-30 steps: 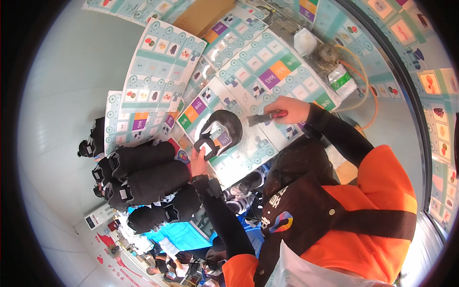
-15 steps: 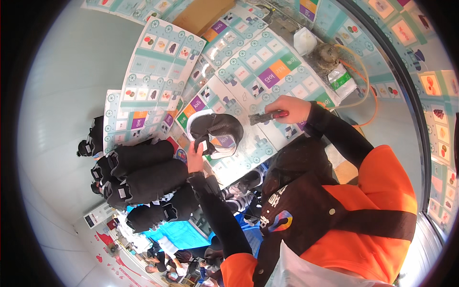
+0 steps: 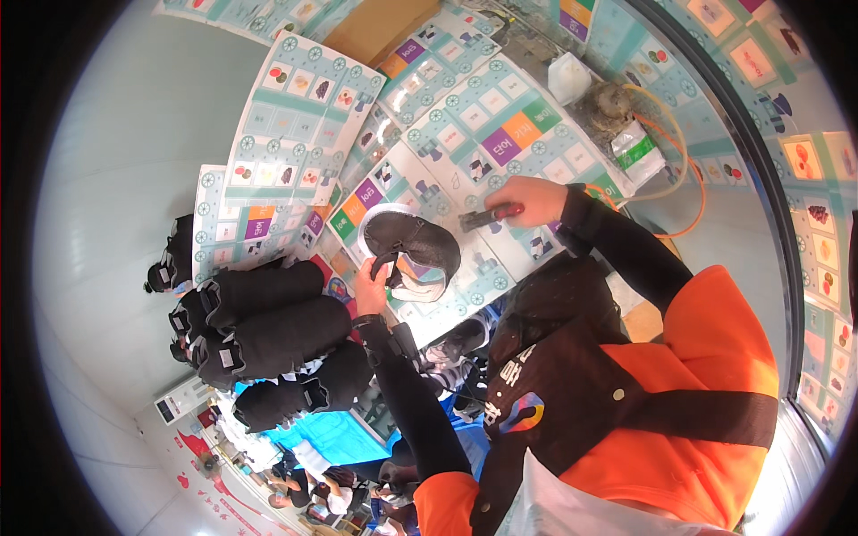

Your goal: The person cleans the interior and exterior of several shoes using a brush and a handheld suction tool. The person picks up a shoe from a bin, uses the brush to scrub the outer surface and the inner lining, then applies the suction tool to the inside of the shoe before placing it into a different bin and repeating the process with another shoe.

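My left hand is closed on the near left edge of a black fabric piece with a pale lining, which looks like a shoe upper. The piece is curved and its hollow shows; it stands on a table covered with printed sheets. Up and to the right, my right hand wraps round the red handle of a hand tool. The tool's dark metal head points left toward the black piece and is apart from it. Its exact kind is not clear.
Black rolled or nested stacks lie left of the table. Printed boards rise behind them. At the far right are a white-and-green packet, a white container and an orange hose. People work at the lower left.
My left hand has moved slightly right with the black piece, tilting it a little. My right hand and the tool have shifted slightly left, nearer the piece.
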{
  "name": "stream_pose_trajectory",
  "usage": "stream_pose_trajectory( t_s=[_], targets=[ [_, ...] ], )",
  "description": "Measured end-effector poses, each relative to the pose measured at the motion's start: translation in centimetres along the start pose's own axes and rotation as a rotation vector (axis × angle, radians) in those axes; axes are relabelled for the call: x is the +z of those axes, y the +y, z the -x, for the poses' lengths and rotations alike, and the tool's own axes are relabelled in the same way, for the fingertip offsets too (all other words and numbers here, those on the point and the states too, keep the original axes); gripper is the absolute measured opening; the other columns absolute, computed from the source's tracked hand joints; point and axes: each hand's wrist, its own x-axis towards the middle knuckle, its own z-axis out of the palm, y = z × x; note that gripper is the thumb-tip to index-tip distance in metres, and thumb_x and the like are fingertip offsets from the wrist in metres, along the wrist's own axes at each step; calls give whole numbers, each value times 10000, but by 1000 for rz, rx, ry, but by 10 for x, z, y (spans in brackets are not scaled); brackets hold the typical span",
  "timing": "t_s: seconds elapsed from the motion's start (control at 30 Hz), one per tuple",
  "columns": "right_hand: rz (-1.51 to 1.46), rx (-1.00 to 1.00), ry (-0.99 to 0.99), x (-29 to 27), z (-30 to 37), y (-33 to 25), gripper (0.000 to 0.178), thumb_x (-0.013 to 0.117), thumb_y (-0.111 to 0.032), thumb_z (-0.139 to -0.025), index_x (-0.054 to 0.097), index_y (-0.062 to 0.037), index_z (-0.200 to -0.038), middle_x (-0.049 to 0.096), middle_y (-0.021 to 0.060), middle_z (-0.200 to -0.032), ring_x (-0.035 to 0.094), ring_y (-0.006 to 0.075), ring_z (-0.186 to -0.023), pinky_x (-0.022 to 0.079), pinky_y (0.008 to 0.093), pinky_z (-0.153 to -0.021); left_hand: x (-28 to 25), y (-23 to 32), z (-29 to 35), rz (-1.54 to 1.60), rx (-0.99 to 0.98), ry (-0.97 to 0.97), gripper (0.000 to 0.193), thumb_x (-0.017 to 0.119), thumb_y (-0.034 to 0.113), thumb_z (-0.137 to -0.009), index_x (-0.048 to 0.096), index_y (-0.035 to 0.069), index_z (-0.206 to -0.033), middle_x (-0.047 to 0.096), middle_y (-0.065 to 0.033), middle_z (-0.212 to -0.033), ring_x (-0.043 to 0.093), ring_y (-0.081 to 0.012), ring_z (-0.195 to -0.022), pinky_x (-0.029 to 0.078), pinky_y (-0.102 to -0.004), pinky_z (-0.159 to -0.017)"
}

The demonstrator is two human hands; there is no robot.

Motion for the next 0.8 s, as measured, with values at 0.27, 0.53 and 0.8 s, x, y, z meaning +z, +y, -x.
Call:
stream_pose_trajectory(
  t_s=[0.27,0.53,0.8],
  targets=[
    [1,85,15,-5,15,22,197,614,-109,-742,654,-60,-929,626,168,-744,622,394,-746,463,444,-671,6,-31,6,100,-46,-52,232,627,183,-1010,627,3,-1155,686,-134,-1003,657,-238,-931,499,-348,-847],
    [-70,108,-173,14,8,32,267,642,-149,-807,649,-48,-1054,663,176,-842,640,387,-802,479,442,-713,10,-77,65,288,-260,179,325,608,289,-1031,638,-3,-1172,708,-150,-1011,664,-261,-907,513,-363,-824],
    [386,134,238,48,9,194,540,580,28,-856,507,10,-1390,613,273,-1205,580,462,-1143,471,514,-984,91,-82,251,704,-806,446,520,714,395,-937,614,-40,-1205,634,-222,-1066,677,-344,-913,557,-452,-818]
  ],
)
